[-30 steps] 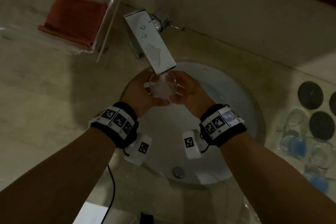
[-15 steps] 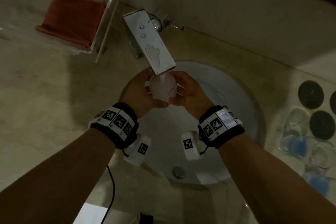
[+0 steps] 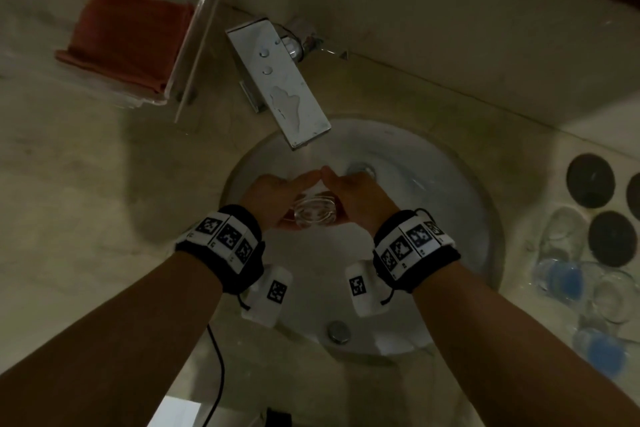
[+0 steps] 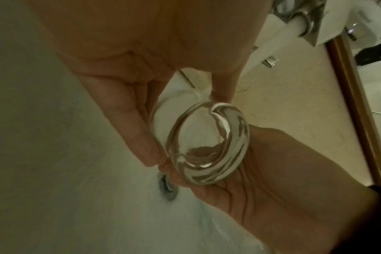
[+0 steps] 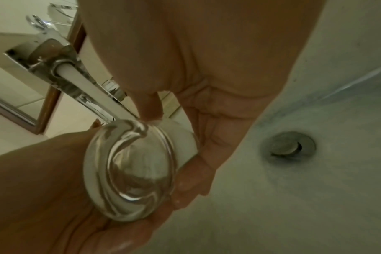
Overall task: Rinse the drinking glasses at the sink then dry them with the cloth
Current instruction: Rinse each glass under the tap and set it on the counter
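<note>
I hold one clear drinking glass low over the white sink, tipped so its thick base faces me. My left hand grips its left side and my right hand grips its right side, with the fingertips of both meeting beyond it. In the left wrist view the glass sits between my left fingers and my right palm. The right wrist view shows the glass just below the running water. A folded red cloth lies in a clear tray at the back left.
The square chrome faucet juts over the basin ahead of my hands. The drain lies just beyond my right hand. Several more glasses and dark round coasters stand on the counter to the right.
Both hands have brought the glass down and toward me, away from the spout's mouth, and tipped it over so its base now faces me.
</note>
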Available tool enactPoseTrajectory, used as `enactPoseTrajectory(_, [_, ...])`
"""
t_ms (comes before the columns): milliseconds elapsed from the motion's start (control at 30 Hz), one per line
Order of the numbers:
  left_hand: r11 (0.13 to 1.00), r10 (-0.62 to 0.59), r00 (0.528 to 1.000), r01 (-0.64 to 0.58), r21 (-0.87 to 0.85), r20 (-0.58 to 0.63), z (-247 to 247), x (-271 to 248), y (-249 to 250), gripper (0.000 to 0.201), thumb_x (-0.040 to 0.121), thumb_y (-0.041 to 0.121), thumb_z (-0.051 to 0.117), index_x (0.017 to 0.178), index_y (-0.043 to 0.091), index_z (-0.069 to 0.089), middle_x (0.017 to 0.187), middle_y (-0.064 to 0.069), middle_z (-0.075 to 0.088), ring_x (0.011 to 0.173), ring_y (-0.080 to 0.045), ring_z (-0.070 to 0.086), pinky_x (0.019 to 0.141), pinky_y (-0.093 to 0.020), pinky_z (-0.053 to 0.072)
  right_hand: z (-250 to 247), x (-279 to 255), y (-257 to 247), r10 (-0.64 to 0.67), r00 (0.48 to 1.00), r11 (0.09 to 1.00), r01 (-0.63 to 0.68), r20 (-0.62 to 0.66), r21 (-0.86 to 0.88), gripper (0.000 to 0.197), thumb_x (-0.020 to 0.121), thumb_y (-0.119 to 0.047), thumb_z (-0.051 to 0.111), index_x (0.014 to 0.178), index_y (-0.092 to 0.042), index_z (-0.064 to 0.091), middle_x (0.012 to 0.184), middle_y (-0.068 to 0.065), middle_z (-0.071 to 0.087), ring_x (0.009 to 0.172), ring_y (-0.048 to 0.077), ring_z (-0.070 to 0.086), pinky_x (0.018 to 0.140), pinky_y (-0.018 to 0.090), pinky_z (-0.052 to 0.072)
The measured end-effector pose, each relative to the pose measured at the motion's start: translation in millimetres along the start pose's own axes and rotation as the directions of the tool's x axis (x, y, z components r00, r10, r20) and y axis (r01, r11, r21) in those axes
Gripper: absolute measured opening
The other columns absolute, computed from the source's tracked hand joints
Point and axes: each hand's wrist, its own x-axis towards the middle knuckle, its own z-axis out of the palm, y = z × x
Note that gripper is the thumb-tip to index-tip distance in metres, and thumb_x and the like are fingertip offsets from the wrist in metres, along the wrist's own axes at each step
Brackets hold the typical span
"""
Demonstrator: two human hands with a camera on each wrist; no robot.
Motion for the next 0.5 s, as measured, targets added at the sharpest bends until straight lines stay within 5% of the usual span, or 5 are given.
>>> enactPoseTrajectory(100, [0.999, 0.003, 1.0, -0.003, -0.044, -0.001, 0, 1, 4, 0.06, 0.081, 0.048, 0.076, 0.102, -0.008, 0.071, 0.095, -0.019, 0.075, 0.082, -0.029, 0.073, 0.073, -0.039, 0.063, -1, 2, -3, 0.018, 0.998, 0.993, -0.024, 0.056, 0.111, 0.043, 0.101, -0.045, 0.052, 0.085, -0.007, 0.063, 0.092, 0.017, 0.066, 0.085, 0.03, 0.068, 0.085, 0.045, 0.062])
enactPoseTrajectory(167, [0.995, 0.01, 1.0, -0.009, -0.103, 0.006, -1, -1, 9, 0.056, 0.083, 0.041, 0.076, 0.11, -0.007, 0.068, 0.102, -0.018, 0.074, 0.083, -0.027, 0.072, 0.065, -0.035, 0.063, -4, 3, -8, -0.011, 0.999, 0.998, 0.009, 0.032, 0.059, 0.053, 0.098, -0.048, 0.054, 0.098, 0.003, 0.068, 0.098, 0.023, 0.07, 0.092, 0.038, 0.07, 0.088, 0.051, 0.06])
enactPoseTrajectory(233, [0.992, 0.043, 0.999, -0.044, -0.12, -0.006, -3, 0, 12, 0.063, 0.08, 0.042, 0.079, 0.123, -0.001, 0.064, 0.107, -0.015, 0.074, 0.091, -0.027, 0.073, 0.076, -0.04, 0.063, -10, 5, -15, -0.084, 0.996, 0.995, 0.083, -0.031, -0.056, 0.063, 0.088, -0.056, 0.058, 0.108, 0.002, 0.069, 0.108, 0.024, 0.072, 0.102, 0.041, 0.069, 0.091, 0.055, 0.057])
enactPoseTrajectory(367, [0.99, 0.106, 0.993, -0.11, -0.093, -0.051, -10, -3, 15, 0.111, 0.047, 0.06, 0.083, 0.141, 0.012, 0.051, 0.115, -0.005, 0.072, 0.095, -0.018, 0.074, 0.084, -0.047, 0.061, -28, 4, -45, -0.237, 0.953, 0.968, 0.248, -0.188, 0.037, 0.059, 0.089, -0.034, 0.071, 0.141, -0.016, 0.052, 0.139, 0.005, 0.06, 0.12, 0.025, 0.062, 0.105, 0.044, 0.051])
enactPoseTrajectory(500, [0.981, 0.188, 0.981, -0.19, -0.036, -0.051, -12, 0, 12, 0.09, 0.05, 0.054, 0.088, 0.125, 0.011, 0.063, 0.108, -0.006, 0.074, 0.094, -0.021, 0.074, 0.079, -0.045, 0.062, -41, 0, -80, -0.45, 0.858, 0.881, 0.472, -0.249, 0.032, 0.064, 0.092, -0.016, 0.068, 0.15, -0.014, 0.041, 0.148, 0.004, 0.05, 0.127, 0.018, 0.057, 0.107, 0.037, 0.05])
